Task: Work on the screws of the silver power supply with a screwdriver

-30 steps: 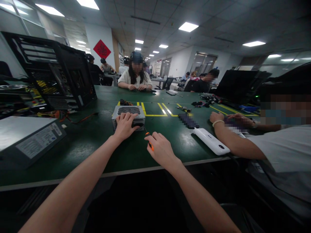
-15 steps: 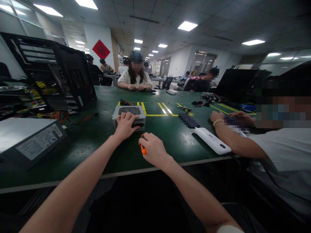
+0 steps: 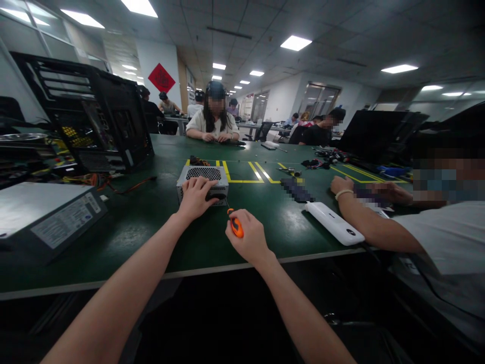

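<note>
**Screwdriver back at the metal box**

Half a second ago the right hand had it drawn back; now the shaft points at the box's near right corner again, apparently realigned. Contact I can't tell. That grip is wrapped round the handle; the left hand, fingers spread, rests on the box, mid-tabletop.

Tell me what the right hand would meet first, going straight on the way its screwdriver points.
Probably the perforated power supply unit, near its right front corner: the right hand aims the orange-and-black screwdriver there. Whether the tip already touches is unclear.
</note>
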Action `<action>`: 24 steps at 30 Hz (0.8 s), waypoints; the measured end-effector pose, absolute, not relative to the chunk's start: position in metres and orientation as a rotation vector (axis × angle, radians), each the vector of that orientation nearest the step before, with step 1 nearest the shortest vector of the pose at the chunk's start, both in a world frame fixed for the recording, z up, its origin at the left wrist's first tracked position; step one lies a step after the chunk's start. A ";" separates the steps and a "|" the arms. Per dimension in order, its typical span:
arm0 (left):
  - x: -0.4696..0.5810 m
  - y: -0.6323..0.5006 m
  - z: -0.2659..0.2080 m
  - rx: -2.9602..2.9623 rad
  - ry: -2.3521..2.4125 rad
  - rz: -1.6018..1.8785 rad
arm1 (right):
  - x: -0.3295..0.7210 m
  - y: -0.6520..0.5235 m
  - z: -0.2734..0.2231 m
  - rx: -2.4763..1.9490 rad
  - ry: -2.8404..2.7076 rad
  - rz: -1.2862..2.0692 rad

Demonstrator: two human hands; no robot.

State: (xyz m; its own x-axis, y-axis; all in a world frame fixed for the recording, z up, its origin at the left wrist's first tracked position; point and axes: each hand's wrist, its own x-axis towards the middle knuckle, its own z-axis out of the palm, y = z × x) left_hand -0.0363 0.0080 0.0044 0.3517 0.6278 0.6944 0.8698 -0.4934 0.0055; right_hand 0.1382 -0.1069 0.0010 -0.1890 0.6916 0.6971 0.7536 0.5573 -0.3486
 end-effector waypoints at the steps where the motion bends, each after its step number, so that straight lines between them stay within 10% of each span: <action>1: -0.036 0.008 0.004 -2.247 -1.314 -0.916 | 0.138 -0.107 0.000 -1.172 -1.967 -0.141; 24: -0.030 -0.012 0.007 -2.235 -1.229 -0.763 | 0.143 -0.111 -0.001 -1.192 -1.940 -0.085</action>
State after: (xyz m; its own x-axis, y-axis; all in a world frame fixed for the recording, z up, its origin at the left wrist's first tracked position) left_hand -0.0298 -0.0121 0.0067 0.4429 0.5989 0.6672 0.8634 -0.4854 -0.1375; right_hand 0.1429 -0.1110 -0.0006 -0.1985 0.7065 0.6793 0.7634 0.5462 -0.3450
